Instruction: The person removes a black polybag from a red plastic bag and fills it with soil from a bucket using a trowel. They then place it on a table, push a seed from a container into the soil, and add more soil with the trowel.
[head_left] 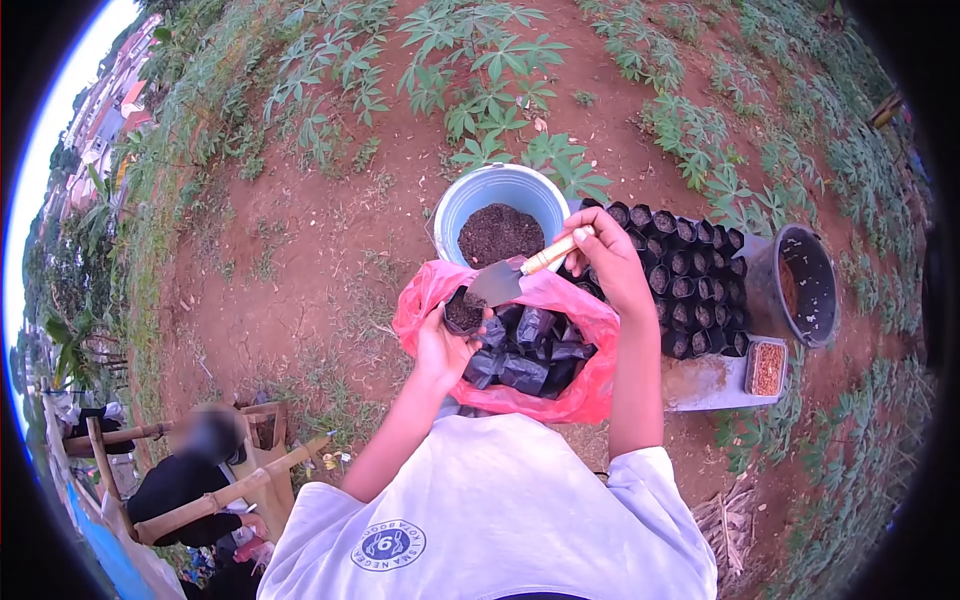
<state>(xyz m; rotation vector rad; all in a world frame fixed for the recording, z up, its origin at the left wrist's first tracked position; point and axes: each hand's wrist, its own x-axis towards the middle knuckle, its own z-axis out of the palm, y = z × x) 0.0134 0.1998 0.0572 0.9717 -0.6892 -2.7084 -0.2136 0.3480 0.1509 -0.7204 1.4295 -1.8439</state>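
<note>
My left hand [444, 347] is wrapped round a small black planting bag [463, 312] with dark soil inside. In my right hand [608, 262] is a garden trowel [498, 283], gripped by its wooden handle. The trowel's metal blade points left and reaches the mouth of the planting bag. Below both hands lies an open pink plastic bag [590, 330] with several black planting bags [522, 372] in it. Just beyond stands a light blue bucket [556, 203], partly filled with dark soil [500, 235].
Rows of filled black planting bags [700, 285] stand on the right, beside a dark bucket [815, 290] tilted on its side and a clear container of orange-brown grains [767, 368]. Leafy plants [490, 70] grow ahead. A person in black [180, 490] is by a bamboo fence [230, 485] at lower left.
</note>
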